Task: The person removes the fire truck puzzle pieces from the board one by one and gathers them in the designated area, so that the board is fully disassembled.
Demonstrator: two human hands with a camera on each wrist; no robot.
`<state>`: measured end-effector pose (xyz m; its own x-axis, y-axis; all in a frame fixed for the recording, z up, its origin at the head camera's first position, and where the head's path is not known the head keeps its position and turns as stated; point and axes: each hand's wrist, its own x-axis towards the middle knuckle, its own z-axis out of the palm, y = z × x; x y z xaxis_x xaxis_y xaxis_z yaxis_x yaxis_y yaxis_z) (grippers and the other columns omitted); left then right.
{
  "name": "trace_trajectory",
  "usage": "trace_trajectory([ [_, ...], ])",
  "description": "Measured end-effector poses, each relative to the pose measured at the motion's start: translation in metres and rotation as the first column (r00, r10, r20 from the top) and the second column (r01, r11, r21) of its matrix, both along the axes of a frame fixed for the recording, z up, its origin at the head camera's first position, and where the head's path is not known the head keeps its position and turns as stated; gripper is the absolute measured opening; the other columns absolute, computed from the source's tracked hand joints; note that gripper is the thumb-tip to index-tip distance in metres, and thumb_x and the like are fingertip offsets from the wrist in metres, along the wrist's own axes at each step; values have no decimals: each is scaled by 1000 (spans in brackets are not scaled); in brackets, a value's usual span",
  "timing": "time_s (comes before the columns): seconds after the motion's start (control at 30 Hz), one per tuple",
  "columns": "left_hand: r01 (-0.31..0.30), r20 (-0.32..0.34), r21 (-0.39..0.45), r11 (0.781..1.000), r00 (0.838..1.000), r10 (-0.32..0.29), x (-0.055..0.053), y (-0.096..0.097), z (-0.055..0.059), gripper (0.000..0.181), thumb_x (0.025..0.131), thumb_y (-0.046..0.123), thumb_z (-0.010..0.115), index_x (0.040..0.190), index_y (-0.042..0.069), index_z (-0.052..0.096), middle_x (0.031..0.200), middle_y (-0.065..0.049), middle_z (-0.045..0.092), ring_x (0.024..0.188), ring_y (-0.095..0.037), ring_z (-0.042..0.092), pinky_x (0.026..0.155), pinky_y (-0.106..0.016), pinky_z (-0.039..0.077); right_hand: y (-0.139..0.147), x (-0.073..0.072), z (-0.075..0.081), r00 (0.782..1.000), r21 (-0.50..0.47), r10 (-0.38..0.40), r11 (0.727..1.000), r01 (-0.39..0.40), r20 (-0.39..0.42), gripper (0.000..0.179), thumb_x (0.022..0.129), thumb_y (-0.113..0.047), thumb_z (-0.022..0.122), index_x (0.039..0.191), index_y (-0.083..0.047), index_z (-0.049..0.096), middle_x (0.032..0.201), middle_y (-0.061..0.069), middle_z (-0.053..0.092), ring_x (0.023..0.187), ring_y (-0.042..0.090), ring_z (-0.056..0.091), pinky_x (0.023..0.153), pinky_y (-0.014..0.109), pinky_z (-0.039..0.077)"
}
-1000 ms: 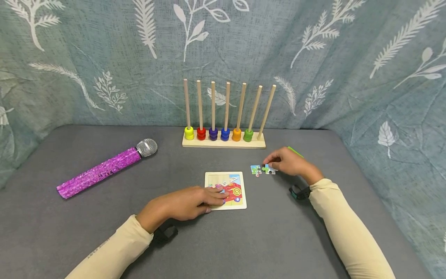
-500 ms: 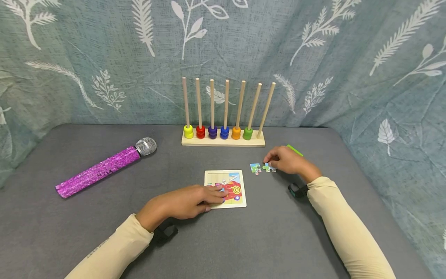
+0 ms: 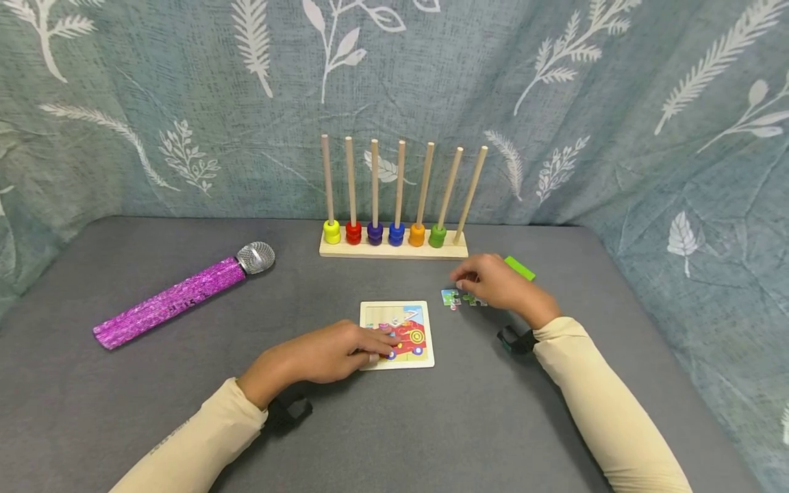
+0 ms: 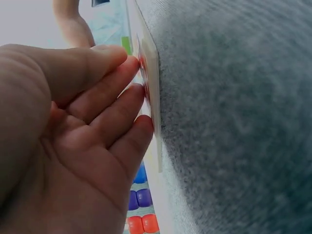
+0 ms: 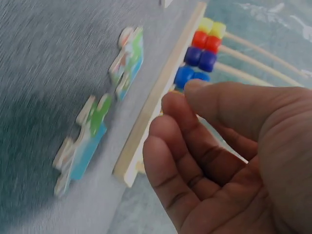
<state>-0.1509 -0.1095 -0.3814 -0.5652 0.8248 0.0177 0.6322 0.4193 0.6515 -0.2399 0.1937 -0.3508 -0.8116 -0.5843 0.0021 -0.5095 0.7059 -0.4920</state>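
A small wooden puzzle board (image 3: 429, 352) with a red car picture lies in the middle of the table. My left hand (image 3: 335, 352) rests its fingertips on the board's lower left part, fingers nearly straight in the left wrist view. My right hand (image 3: 499, 284) hovers just over two loose jigsaw pieces, fingers loosely bent, with nothing visible in its grasp. One blue-and-green piece (image 3: 450, 297) lies left of the fingers; the other piece (image 5: 90, 134) is partly hidden by the hand in the head view. In the right wrist view both pieces lie flat and apart.
Behind stands a wooden bead rack (image 3: 394, 252) with upright rods and coloured beads. A glittery purple microphone (image 3: 179, 301) lies at the left. Beyond my right hand is a bright green flat object (image 3: 520, 268). A patterned curtain (image 3: 246, 157) hangs behind the table.
My right hand has risen off the right-hand jigsaw piece and shifted left toward the other piece, uncovering more of the green object. My left hand has stayed on the puzzle board, moving only slightly.
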Motion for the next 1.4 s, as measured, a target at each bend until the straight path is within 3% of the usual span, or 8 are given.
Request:
trace_trajectory([
  [0.4, 23, -19, 45, 999, 1000, -22, -3, 5, 6, 32, 94, -2, 56, 124, 2, 67, 135, -7, 58, 130, -23, 48, 104, -42, 40, -18, 5, -3, 989, -61, 105, 993, -100, 101, 17, 92, -4, 63, 104, -3, 75, 94, 3, 72, 70, 8, 60, 61, 28, 49],
  [0.6, 29, -10, 18, 999, 1000, -29, -5, 9, 7, 35, 94, -2, 57, 128, 3, 64, 138, -5, 56, 133, -22, 44, 101, -38, 42, -29, 7, -5, 980, -92, 153, 986, -142, 124, 17, 93, -7, 64, 105, -6, 75, 100, 2, 72, 81, 10, 62, 69, 30, 50],
  [0.8, 71, -22, -74, 995, 997, -72, -5, 9, 5, 45, 95, -1, 58, 139, 4, 53, 149, -6, 43, 139, -23, 34, 107, -40, 35, -41, 7, -10, 964, -129, 203, 975, -182, 171, 17, 94, -6, 62, 106, -5, 75, 101, 2, 72, 92, 12, 66, 78, 30, 52],
  [0.97, 105, -46, -109, 988, 993, -110, -7, 9, 4, 46, 96, 0, 56, 141, 3, 50, 152, -8, 39, 142, -25, 29, 110, -42, 30, -47, 9, -14, 943, -203, 232, 962, -185, 240, 17, 94, -5, 62, 106, -2, 74, 102, 5, 72, 92, 13, 67, 79, 29, 53],
  [1.13, 116, -15, -118, 986, 993, -118, -9, 10, 5, 47, 96, 4, 58, 142, 3, 49, 152, -8, 38, 142, -25, 27, 111, -42, 29, -49, 11, -16, 923, -246, 257, 951, -188, 286, 18, 93, -2, 61, 107, 1, 73, 102, 8, 72, 93, 13, 67, 79, 27, 53],
  [1.4, 114, -1, -130, 985, 993, -115, -10, 8, 4, 49, 95, 4, 59, 143, 4, 48, 153, -7, 37, 143, -24, 26, 111, -43, 28, -55, 10, -17, 919, -243, 274, 947, -208, 285, 19, 93, -3, 61, 108, 1, 73, 103, 7, 72, 92, 11, 67, 78, 26, 53],
])
